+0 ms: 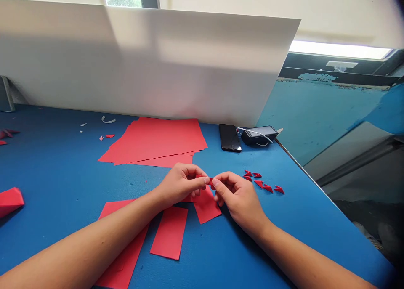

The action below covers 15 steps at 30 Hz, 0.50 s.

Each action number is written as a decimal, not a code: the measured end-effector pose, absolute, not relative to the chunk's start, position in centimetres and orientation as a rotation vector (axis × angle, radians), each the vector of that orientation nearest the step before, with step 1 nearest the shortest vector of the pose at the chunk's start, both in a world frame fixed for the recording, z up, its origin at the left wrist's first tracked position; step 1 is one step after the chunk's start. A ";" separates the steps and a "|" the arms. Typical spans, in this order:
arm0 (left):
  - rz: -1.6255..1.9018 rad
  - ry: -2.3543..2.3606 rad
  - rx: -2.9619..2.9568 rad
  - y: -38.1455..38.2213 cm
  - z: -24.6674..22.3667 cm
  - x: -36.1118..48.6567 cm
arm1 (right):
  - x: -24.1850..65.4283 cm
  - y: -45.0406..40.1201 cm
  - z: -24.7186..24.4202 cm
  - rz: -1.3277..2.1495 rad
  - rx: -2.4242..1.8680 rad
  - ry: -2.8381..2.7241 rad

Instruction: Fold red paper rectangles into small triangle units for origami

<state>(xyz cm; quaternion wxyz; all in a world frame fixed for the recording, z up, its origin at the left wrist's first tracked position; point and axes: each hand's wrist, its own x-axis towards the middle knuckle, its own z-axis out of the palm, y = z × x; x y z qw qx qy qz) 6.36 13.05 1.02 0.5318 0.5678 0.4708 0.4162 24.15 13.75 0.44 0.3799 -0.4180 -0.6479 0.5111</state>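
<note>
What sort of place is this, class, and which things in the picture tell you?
Probably a paper-craft workspace: a blue table, stacked red paper sheets, and small folded red paper triangles.

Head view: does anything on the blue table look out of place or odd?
Mostly no. The one oddity is a curved white scrap on the blue tabletop, near the foot of the white board and behind the red paper sheets. It stands out because nearly all the other paper pieces are red.
</note>
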 end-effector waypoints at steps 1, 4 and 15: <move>0.995 1.120 1.354 13.1 1.0 6.3 | 24.2 13.7 0.4 1.302 -1.069 -1.654; 0.997 1.112 1.333 13.1 0.9 6.3 | 24.3 13.7 0.4 1.290 -1.066 -1.652; 1.078 1.022 1.267 13.1 0.6 5.9 | 24.3 13.6 0.3 1.215 -1.050 -1.610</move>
